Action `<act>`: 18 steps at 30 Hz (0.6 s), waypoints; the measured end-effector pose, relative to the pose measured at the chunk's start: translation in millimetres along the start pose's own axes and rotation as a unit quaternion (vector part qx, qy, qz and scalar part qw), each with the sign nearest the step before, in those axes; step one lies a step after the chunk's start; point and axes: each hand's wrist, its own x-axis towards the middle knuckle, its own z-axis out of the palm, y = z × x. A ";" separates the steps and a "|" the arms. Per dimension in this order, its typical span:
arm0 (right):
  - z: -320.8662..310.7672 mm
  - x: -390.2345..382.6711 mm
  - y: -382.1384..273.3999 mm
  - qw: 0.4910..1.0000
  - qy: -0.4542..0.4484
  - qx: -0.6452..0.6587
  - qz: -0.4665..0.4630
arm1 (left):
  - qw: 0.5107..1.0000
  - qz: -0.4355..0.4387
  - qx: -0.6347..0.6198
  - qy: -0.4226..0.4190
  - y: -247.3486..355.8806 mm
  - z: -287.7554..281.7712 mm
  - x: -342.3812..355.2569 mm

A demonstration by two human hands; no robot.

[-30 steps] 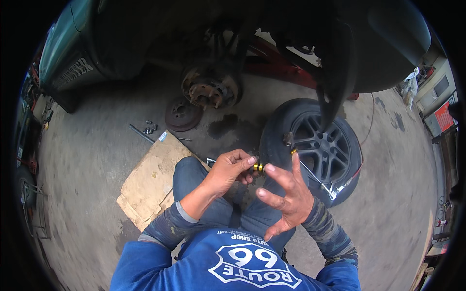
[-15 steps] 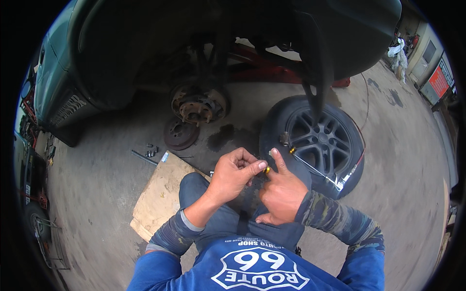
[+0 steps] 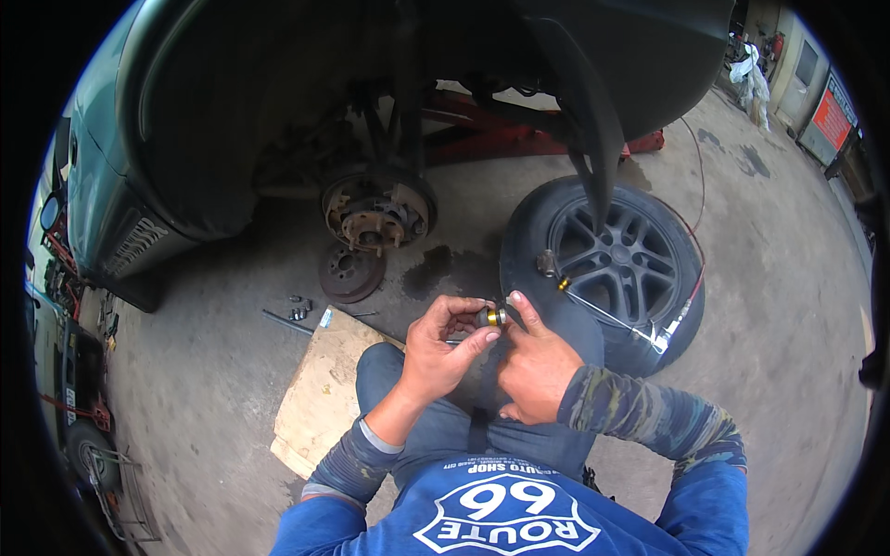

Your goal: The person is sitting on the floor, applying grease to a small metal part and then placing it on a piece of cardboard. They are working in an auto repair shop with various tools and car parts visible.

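Between the thumb and fingers of my left hand (image 3: 443,341) is a small cylindrical metal part (image 3: 492,317) with a gold band and a silver end. Its exact kind does not show. My right hand (image 3: 541,363) is close beside that end, one finger stretched up, the thumb apart below and the other fingers partly bent. I see nothing held in it. Both hands are above my knees. Beyond them is an exposed wheel hub (image 3: 373,222) with drum brake parts, under the raised car (image 3: 111,185). A rusty brake drum (image 3: 352,275) lies on the floor below the hub.
A wheel with its tyre (image 3: 533,218) lies flat at the right, with a hammer (image 3: 548,264) and a silver tool (image 3: 663,341) on it. Cardboard (image 3: 315,389) lies by my left knee, near several sockets (image 3: 298,307) and a metal bar (image 3: 287,322). A red jack (image 3: 501,139) stands under the car.
The metal part in my left hand now shows more fully, its silver end toward my right hand. The whole view has shifted slightly.
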 end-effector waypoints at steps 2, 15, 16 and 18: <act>2.5 0.3 0.0 1.000 0.014 0.001 0.004 | 1.000 0.005 0.010 -0.007 -2.7 -2.7 -0.9; 11.0 10.9 7.1 0.997 -0.050 0.063 -0.015 | 0.988 -0.123 -0.093 0.005 -23.5 -2.0 4.8; 11.9 11.6 7.4 0.997 -0.039 0.061 -0.018 | 0.987 -0.126 -0.096 0.005 -25.2 -2.3 5.0; 13.5 13.0 7.7 0.998 -0.029 0.057 -0.022 | 0.987 -0.131 -0.095 0.005 -28.0 -2.4 4.9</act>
